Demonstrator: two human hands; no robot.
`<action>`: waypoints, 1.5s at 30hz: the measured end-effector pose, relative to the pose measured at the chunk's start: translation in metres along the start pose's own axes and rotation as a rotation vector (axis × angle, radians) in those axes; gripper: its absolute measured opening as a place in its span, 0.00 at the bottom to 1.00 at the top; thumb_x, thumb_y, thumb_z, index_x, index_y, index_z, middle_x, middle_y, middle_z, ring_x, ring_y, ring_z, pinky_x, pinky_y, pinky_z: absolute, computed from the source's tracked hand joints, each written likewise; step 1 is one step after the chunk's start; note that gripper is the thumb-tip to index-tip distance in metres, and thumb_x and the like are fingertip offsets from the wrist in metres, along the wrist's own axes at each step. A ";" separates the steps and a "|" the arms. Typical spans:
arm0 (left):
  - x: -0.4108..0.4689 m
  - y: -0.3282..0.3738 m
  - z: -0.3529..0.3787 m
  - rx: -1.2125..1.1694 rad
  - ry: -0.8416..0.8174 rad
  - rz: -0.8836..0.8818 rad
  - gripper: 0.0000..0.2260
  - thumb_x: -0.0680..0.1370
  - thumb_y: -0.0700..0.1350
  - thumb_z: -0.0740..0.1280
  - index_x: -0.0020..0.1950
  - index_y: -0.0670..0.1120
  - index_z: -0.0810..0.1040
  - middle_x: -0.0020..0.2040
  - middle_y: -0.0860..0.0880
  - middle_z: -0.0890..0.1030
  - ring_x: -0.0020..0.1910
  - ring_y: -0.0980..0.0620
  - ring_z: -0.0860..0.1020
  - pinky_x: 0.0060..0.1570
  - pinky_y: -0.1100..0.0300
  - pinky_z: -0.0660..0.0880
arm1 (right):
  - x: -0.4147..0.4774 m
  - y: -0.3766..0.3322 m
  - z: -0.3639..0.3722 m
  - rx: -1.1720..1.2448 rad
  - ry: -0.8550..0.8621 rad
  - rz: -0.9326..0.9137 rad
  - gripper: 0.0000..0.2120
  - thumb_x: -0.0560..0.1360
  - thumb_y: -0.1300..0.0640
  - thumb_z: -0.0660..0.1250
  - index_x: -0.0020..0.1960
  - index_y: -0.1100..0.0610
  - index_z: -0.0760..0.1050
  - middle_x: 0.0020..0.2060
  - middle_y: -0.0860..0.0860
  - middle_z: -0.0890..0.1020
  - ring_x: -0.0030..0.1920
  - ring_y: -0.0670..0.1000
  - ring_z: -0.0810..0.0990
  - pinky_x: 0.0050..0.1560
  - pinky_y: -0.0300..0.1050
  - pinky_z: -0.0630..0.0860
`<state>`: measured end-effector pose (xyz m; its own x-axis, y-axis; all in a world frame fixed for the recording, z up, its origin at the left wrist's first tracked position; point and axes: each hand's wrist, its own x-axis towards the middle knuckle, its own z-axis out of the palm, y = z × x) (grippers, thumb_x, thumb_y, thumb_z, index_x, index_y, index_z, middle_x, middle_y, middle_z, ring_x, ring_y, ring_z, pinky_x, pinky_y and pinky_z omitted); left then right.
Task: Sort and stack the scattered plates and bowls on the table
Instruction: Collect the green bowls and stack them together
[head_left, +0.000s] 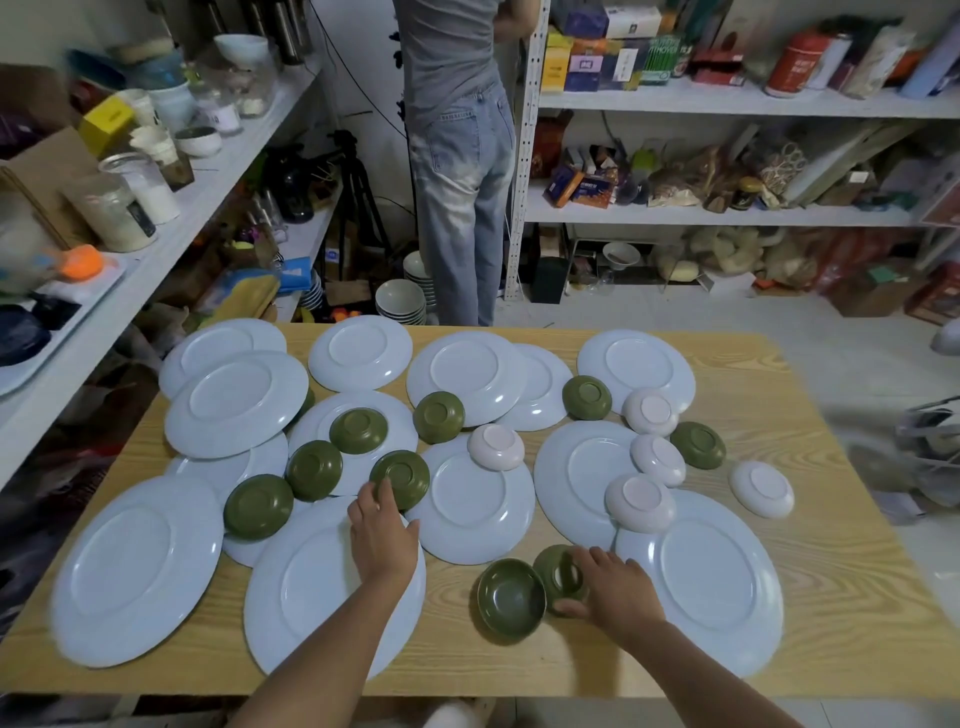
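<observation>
Nearest, right hand (618, 587) grips an upside-down green bowl (558, 574), thumb low on its near side, fingers over its top. Touching that bowl's left side sits an upright green bowl (511, 597), open side up, on bare wooden table (452, 649). This upright bowl is the landmark.

Just right of it, beyond the hand: big pale-blue plate (706, 582), face down. Left of it: another big blue plate (322, 587) w/ the left forearm crossing it. Left hand (382, 535) lies further back-left, fingers spread wide, fingertips touching rim of an inverted green bowl (400, 478); not closed on it.

Further back from the landmark: more face-down blue plates, overlapping, w/ inverted green bowls & inverted pale-pink bowls (640, 503) scattered on & between them. One pink bowl (761, 488) sits alone, far right.

Past the table's far edge: a person in jeans (462, 208) stands facing shelves (727, 104).
</observation>
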<state>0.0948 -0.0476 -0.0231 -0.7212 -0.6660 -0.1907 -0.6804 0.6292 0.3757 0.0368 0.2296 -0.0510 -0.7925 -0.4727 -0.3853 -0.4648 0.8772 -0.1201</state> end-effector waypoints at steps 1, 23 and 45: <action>0.004 -0.002 0.000 0.047 -0.010 -0.003 0.32 0.76 0.51 0.68 0.76 0.46 0.58 0.76 0.45 0.58 0.73 0.45 0.60 0.68 0.56 0.66 | 0.000 0.000 0.002 -0.024 -0.022 -0.004 0.36 0.68 0.30 0.63 0.70 0.47 0.61 0.61 0.46 0.74 0.58 0.49 0.75 0.60 0.44 0.68; 0.050 -0.010 0.013 0.531 0.068 0.412 0.28 0.79 0.43 0.63 0.76 0.42 0.56 0.74 0.40 0.63 0.72 0.42 0.63 0.73 0.52 0.60 | 0.003 -0.011 -0.004 -0.262 -0.066 -0.055 0.37 0.71 0.38 0.61 0.71 0.60 0.58 0.48 0.53 0.82 0.45 0.56 0.81 0.46 0.44 0.71; 0.039 0.017 -0.013 -0.550 0.107 -0.287 0.13 0.82 0.40 0.57 0.58 0.32 0.75 0.55 0.35 0.80 0.56 0.36 0.77 0.53 0.50 0.73 | -0.002 -0.019 -0.039 -0.254 0.299 0.022 0.17 0.48 0.59 0.82 0.23 0.59 0.73 0.16 0.50 0.72 0.13 0.49 0.70 0.20 0.34 0.64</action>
<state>0.0566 -0.0682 -0.0126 -0.4829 -0.8323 -0.2722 -0.6581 0.1400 0.7398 0.0320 0.2102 -0.0124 -0.8660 -0.4905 -0.0970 -0.4996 0.8565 0.1297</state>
